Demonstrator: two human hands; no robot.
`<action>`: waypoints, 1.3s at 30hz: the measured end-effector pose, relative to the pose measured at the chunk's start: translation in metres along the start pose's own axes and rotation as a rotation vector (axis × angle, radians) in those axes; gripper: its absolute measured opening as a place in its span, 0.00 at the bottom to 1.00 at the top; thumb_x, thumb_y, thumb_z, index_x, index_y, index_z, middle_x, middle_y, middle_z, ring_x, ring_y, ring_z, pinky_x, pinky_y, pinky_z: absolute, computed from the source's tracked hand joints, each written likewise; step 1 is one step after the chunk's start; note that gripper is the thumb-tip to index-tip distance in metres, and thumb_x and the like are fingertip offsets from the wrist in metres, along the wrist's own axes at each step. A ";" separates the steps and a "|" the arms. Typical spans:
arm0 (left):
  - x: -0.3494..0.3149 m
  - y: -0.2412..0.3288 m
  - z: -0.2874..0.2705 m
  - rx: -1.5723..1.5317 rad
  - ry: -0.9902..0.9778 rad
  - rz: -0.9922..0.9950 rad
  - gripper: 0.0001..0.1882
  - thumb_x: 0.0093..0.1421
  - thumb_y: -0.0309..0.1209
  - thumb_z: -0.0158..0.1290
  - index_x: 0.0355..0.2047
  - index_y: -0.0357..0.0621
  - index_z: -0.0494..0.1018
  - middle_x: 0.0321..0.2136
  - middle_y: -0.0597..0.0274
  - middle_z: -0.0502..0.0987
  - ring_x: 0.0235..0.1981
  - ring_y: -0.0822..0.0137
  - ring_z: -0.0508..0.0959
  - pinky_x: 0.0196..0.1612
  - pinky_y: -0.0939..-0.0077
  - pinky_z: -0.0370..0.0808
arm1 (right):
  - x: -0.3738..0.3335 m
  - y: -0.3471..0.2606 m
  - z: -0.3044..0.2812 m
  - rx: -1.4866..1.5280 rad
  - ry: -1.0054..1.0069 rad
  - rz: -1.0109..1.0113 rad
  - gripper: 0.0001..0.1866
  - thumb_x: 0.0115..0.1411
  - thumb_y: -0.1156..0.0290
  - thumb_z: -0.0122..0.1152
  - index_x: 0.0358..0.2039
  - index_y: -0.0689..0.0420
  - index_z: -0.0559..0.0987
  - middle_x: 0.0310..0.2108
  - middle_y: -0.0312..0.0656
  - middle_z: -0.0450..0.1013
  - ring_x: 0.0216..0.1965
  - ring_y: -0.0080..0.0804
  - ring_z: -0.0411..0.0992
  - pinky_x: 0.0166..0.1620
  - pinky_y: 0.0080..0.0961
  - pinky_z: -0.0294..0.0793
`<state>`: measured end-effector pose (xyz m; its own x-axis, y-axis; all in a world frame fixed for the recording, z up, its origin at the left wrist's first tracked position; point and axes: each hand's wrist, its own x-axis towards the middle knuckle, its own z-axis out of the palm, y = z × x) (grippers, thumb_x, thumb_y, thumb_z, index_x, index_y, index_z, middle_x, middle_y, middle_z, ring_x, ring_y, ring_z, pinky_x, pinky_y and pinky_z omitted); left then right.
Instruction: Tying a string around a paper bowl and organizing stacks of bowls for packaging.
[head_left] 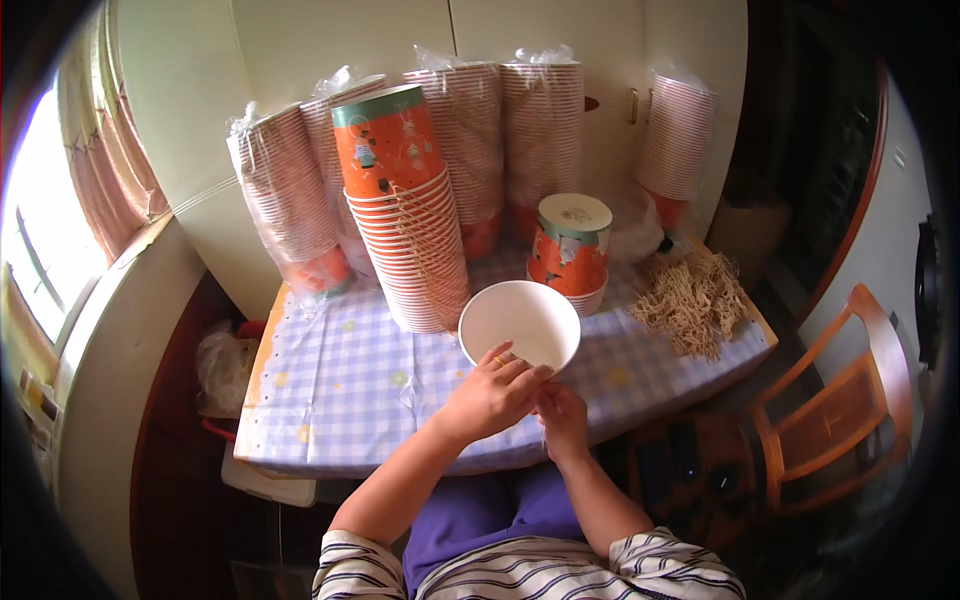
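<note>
The room has tall cream cupboard doors at the back, and in front of them is a worktop with a blue and white checked cloth. The left hand has its grip closed on the near rim of a white-inside paper tub, maybe to keep the tub steady. The right hand is just beside it, thumb and finger close together; I cannot tell if its grip holds anything, as any bit there is too small to see. The tub is at the front of the worktop with its wide mouth up, so it is easy to see and reach inside. Just behind it is a short stack of orange and green tubs, bottoms up. To the left is a tall stack, also upside down, perhaps so the tubs sit snugly. Thin strings hang down its side, maybe there to be close by. A heap of tan strings lies on the right. At the back are more stacks in clear bags, maybe to keep them clean. A wooden chair stands off to the right.
</note>
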<state>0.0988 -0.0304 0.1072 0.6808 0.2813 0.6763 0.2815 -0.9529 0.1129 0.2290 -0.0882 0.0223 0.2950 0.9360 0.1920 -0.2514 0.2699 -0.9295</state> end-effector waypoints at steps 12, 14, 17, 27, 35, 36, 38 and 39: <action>-0.003 -0.002 0.004 -0.043 0.054 0.055 0.18 0.49 0.28 0.56 0.42 0.38 0.71 0.28 0.54 0.75 0.35 0.54 0.76 0.56 0.52 0.64 | -0.001 -0.001 -0.003 -0.007 0.045 -0.002 0.07 0.59 0.70 0.59 0.32 0.60 0.76 0.23 0.34 0.71 0.25 0.17 0.67 0.30 0.16 0.66; -0.004 -0.003 0.003 -0.024 0.057 0.041 0.17 0.50 0.28 0.57 0.41 0.41 0.71 0.29 0.55 0.77 0.35 0.54 0.78 0.55 0.53 0.67 | 0.000 -0.003 -0.002 -0.022 0.045 0.001 0.07 0.59 0.70 0.59 0.32 0.61 0.76 0.23 0.33 0.71 0.25 0.17 0.67 0.30 0.16 0.66; -0.004 -0.005 0.004 -0.007 0.057 0.033 0.16 0.51 0.28 0.57 0.41 0.43 0.72 0.30 0.56 0.78 0.35 0.54 0.79 0.54 0.55 0.70 | 0.002 -0.002 -0.003 -0.040 0.051 -0.003 0.07 0.59 0.70 0.59 0.31 0.61 0.76 0.22 0.33 0.71 0.24 0.17 0.66 0.30 0.16 0.66; -0.006 -0.008 0.009 0.036 0.061 0.029 0.18 0.51 0.30 0.58 0.43 0.42 0.71 0.32 0.56 0.78 0.37 0.53 0.78 0.52 0.60 0.71 | 0.005 -0.004 -0.006 -0.111 0.057 -0.014 0.07 0.59 0.71 0.59 0.30 0.61 0.75 0.21 0.33 0.70 0.23 0.16 0.65 0.29 0.15 0.64; -0.007 -0.008 0.011 0.006 0.079 0.016 0.18 0.51 0.29 0.58 0.42 0.42 0.71 0.32 0.56 0.77 0.36 0.54 0.78 0.54 0.56 0.69 | 0.005 -0.004 -0.005 -0.086 0.059 -0.004 0.06 0.59 0.71 0.59 0.29 0.61 0.75 0.20 0.32 0.69 0.22 0.15 0.64 0.28 0.14 0.63; -0.007 -0.008 0.010 -0.012 0.089 0.013 0.17 0.51 0.29 0.58 0.42 0.42 0.71 0.31 0.58 0.77 0.35 0.55 0.78 0.55 0.54 0.67 | 0.005 -0.005 -0.004 -0.071 0.053 -0.011 0.06 0.59 0.71 0.59 0.29 0.60 0.75 0.20 0.32 0.69 0.21 0.15 0.63 0.27 0.14 0.62; -0.008 -0.004 0.009 -0.003 0.081 -0.017 0.17 0.50 0.28 0.58 0.42 0.42 0.72 0.32 0.58 0.77 0.37 0.56 0.77 0.56 0.54 0.66 | 0.003 -0.007 -0.005 -0.032 0.043 0.019 0.06 0.58 0.71 0.59 0.30 0.60 0.75 0.20 0.32 0.69 0.20 0.14 0.62 0.25 0.13 0.60; -0.009 -0.002 0.007 0.006 0.074 -0.047 0.17 0.50 0.28 0.58 0.41 0.43 0.72 0.34 0.59 0.76 0.39 0.57 0.76 0.57 0.54 0.64 | 0.002 -0.008 -0.005 0.006 0.033 0.050 0.06 0.58 0.71 0.59 0.30 0.59 0.75 0.20 0.33 0.70 0.19 0.14 0.60 0.24 0.13 0.59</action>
<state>0.0972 -0.0305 0.0956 0.6149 0.3166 0.7222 0.3164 -0.9380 0.1418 0.2359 -0.0896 0.0286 0.3125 0.9403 0.1350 -0.2717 0.2246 -0.9358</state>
